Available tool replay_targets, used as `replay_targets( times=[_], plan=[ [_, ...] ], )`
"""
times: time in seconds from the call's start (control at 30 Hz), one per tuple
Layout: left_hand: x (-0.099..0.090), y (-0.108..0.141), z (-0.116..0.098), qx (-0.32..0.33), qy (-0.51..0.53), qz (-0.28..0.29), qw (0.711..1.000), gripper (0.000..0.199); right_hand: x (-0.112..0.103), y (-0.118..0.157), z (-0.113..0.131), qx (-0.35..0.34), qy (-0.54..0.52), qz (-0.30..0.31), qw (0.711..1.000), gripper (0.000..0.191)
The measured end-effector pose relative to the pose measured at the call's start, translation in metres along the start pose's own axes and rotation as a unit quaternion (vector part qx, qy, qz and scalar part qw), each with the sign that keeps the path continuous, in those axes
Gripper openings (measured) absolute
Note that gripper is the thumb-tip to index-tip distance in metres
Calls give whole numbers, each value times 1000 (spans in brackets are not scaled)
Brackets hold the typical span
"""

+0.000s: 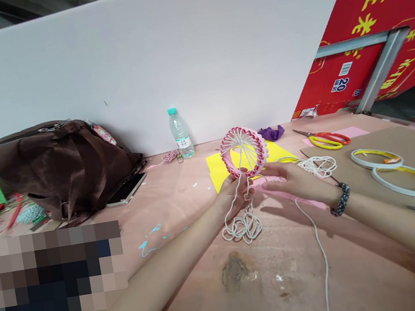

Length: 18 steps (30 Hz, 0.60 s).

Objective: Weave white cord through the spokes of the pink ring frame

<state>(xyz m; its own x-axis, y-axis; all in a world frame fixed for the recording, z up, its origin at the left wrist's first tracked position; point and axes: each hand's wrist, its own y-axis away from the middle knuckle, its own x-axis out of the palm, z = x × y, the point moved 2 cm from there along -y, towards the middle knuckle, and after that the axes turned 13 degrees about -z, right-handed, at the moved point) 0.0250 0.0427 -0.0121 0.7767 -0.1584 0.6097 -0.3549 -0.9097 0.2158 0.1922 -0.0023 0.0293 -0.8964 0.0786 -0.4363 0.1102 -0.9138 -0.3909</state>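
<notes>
My left hand [234, 193] is closed on the lower edge of a ring wrapped in pink and red [227, 160], held upright above the table. White strings cross the ring like spokes and meet near its middle. From my left hand hangs a loose bundle of white cord [242, 227]. My right hand [296, 179] is at the ring's lower right, with fingers stretched out and thumb apart; its fingertips are close to the rim, and I cannot tell whether they touch it. Another length of white cord [321, 253] runs from below my right hand toward the front edge.
Yellow paper [215, 167] lies behind the ring. Scissors [325, 139], tape rings [408, 181] and a cord pile [317, 167] are at right. A water bottle [181, 133], purple cloth [272, 133], phone [126, 189] and brown bag [63, 168] stand or lie farther back.
</notes>
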Motion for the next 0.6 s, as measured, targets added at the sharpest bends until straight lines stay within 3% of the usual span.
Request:
replay_targets(
  times=[0.07, 0.17, 0.3, 0.4, 0.47, 0.53, 0.6],
  plan=[
    [0, -1, 0, 2, 3, 0, 1000, 43, 3, 3, 6, 18, -38, 55, 998, 29],
    [1, -1, 1, 0, 5, -8, 1000, 43, -18, -3, -14, 55, -6, 38, 998, 37],
    [0, -1, 0, 0, 10, -24, 1000, 46, -77, -16, -71, 170, 122, -99, 973, 37],
    [-1, -2, 0, 1, 11, -29, 1000, 47, -127, -17, -97, 186, 183, -192, 946, 32],
    [-1, -2, 0, 0, 10, -29, 1000, 46, -150, -17, -100, 174, 230, -247, 925, 29],
    [-1, -2, 1, -1, 9, -30, 1000, 45, -155, -16, -91, 148, 268, -280, 910, 25],
    [-1, -2, 1, 2, 10, -32, 999, 43, -137, -15, -73, 113, 277, -273, 914, 42]
  ],
)
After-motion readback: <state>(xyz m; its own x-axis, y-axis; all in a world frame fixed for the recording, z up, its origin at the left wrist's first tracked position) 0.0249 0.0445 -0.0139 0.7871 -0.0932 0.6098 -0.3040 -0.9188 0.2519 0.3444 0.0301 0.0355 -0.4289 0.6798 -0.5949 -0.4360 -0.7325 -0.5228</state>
